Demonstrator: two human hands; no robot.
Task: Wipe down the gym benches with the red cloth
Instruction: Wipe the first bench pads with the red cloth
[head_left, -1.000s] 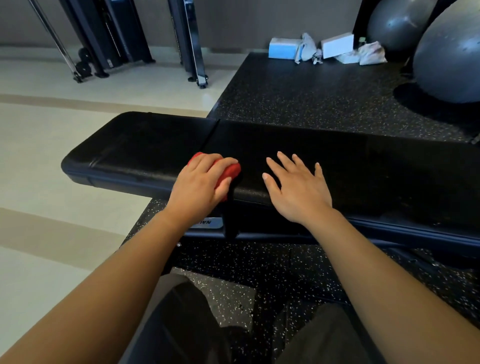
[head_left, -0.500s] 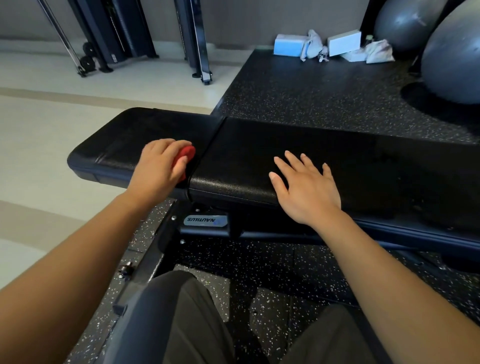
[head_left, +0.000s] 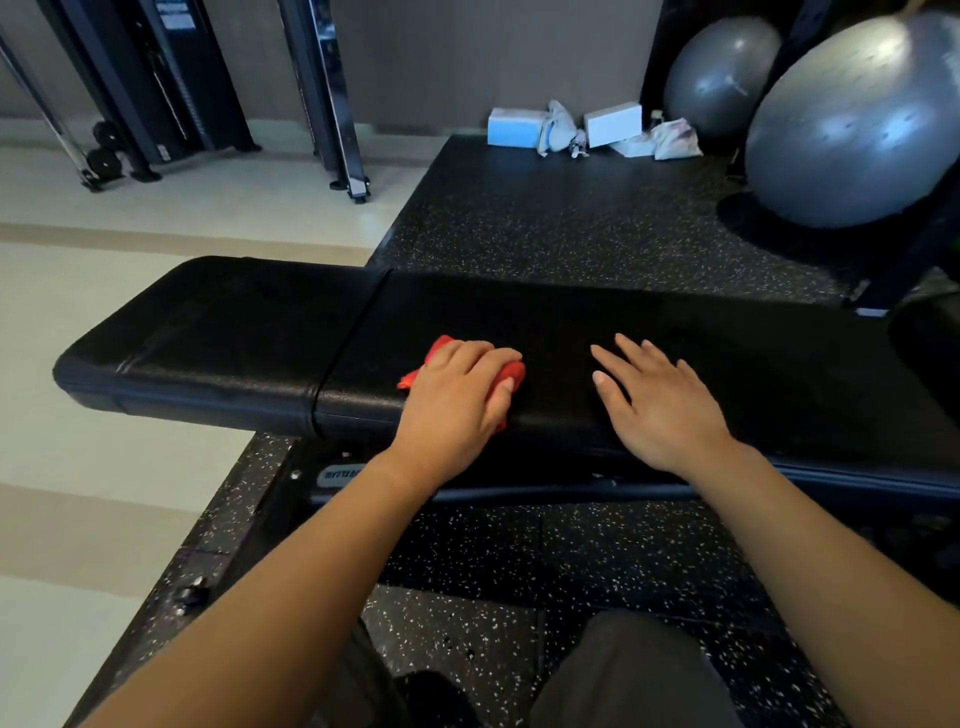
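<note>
The left hand (head_left: 457, 405) grips the red cloth (head_left: 434, 358), fingers curled over the bunched fabric and thumb tucked against its side. Crumpled red folds poke out past the knuckles and beside the thumb. The cloth sits under that palm on the gym bench (head_left: 779, 364), a long black pad of pebbled, leather-like vinyl with rounded edges. Just left of the left hand a narrow seam splits off a shorter seat pad (head_left: 218, 332) of the same grained skin, with softly rounded corners.

The right hand (head_left: 660, 405) lies near the left one, apart from it, flat and palm down on the pad, its fingers straight and slightly spread, holding nothing.

Beyond both hands lies black rubber flooring (head_left: 571, 223) flecked with pale specks. Far past the right hand rest two smooth grey exercise balls (head_left: 852, 124), and past the fingertips a blue foam block (head_left: 511, 127) and a white block (head_left: 613, 123). Left of the left hand the floor is pale, smooth and banded (head_left: 104, 493).
</note>
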